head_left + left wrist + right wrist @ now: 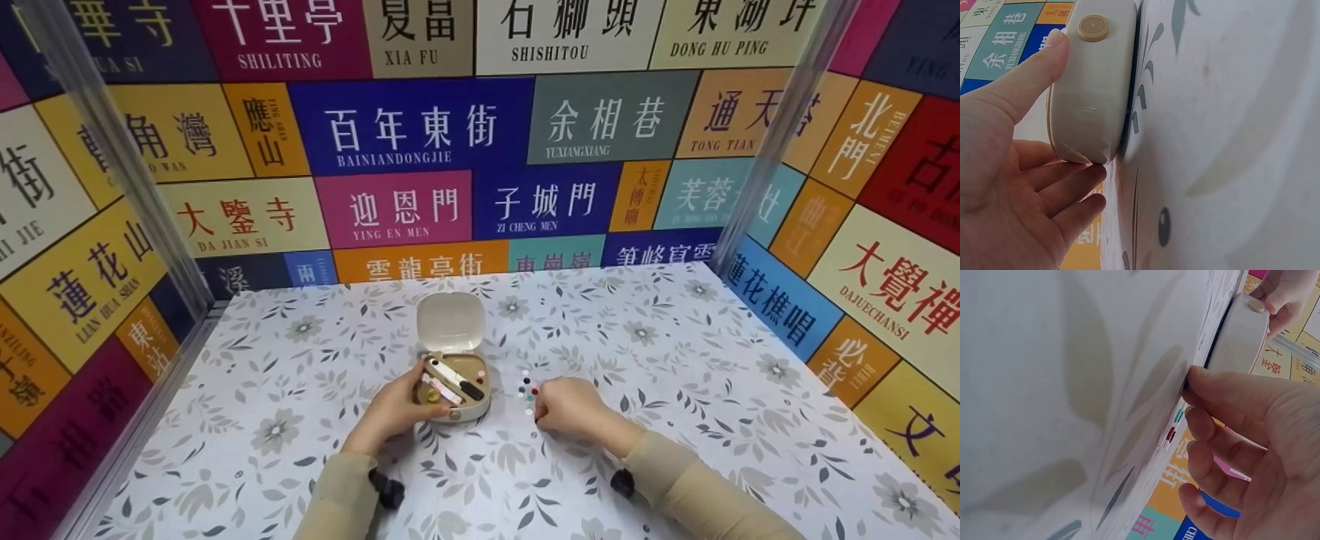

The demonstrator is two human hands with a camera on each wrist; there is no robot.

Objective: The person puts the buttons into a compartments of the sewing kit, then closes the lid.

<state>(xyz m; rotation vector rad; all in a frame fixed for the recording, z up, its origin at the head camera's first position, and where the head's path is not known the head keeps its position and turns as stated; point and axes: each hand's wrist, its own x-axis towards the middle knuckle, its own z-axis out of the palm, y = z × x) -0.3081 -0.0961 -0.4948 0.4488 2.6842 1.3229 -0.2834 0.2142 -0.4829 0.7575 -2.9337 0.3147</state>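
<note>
Open case point(454, 384) stood mid-surface point(675, 360), steadied by left hand point(390, 411), thumb and fingers curled round its base. Small buttons point(528, 388) lay just right of case, touching right hand point(564, 405); fingertips point(1199, 377) pinched down there, item held not discernible.

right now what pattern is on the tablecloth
White tablecloth printed with grey leaves and flowers; head view shows it best.

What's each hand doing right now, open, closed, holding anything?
Left hand: holds the side of the small open case, thumb and fingers around it.
Right hand: fingers curled, tips down by the small buttons on the table; whether it pinches one cannot be told.
</note>
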